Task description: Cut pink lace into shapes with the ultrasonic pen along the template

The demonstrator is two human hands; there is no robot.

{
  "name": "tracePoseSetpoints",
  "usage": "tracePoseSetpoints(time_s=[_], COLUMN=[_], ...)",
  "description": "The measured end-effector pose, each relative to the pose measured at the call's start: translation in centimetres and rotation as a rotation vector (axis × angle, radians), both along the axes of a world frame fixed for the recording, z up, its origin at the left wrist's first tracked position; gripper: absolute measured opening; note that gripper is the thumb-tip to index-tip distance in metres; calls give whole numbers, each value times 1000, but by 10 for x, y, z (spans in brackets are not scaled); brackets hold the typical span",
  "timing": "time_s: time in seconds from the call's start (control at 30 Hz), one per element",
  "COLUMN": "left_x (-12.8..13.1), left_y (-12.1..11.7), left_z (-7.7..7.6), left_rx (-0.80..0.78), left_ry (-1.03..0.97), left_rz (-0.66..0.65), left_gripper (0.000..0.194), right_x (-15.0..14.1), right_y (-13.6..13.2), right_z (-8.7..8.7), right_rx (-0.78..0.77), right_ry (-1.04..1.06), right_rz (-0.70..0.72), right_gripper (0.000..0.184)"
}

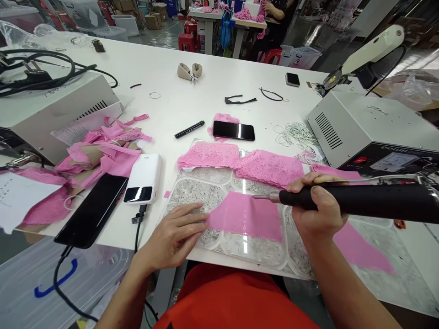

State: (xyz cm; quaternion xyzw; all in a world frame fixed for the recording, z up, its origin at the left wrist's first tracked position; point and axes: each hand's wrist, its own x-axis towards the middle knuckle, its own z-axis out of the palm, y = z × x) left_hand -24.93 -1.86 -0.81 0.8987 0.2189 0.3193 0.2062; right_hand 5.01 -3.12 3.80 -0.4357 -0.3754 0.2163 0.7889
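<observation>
My right hand (320, 205) is wrapped round a thick black hand-held tool with a narrow metal tip (363, 201). The tip points left and lies over the upper edge of a flat pink fabric piece (248, 214); whether it touches cannot be made out. My left hand (176, 235) rests with fingers stretched out, its fingertips at the left end of that piece. Beneath the fabric is a clear plastic sheet with moulded panels (195, 192) over a speckled surface. Pink lace pieces (274, 167) lie stacked just beyond. Another pink piece (363, 249) lies under my right forearm.
A grey box with a meter (380, 130) stands at right, another box (58, 114) at left. Nearby are a phone (233, 130), a marker (189, 129), a white power bank (143, 178), a cabled black phone (92, 211) and pink garments (116, 157). A person (274, 27) sits farther back.
</observation>
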Motion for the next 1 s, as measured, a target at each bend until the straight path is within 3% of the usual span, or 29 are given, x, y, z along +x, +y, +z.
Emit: tracePoseSetpoints(time_s=[0.4,0.67,0.87,1.0], left_x=[1,3,3,3], left_y=[-1,-6,-9,-9], left_z=[-1,2,1,-1], left_rx=[-21,-13,14,30], left_ry=[-7,-35,-12,-12], left_rz=[1,10,32,33], left_gripper=[28,26,23,23], right_x=[-5,-11,-34,-44], right_y=[3,5,8,12], right_z=[-5,2,1,-2], right_rx=[-13,-11,-40,-32], right_ry=[-31,25,26,0], right_rz=[27,18,160,169], right_gripper=[12,9,12,14])
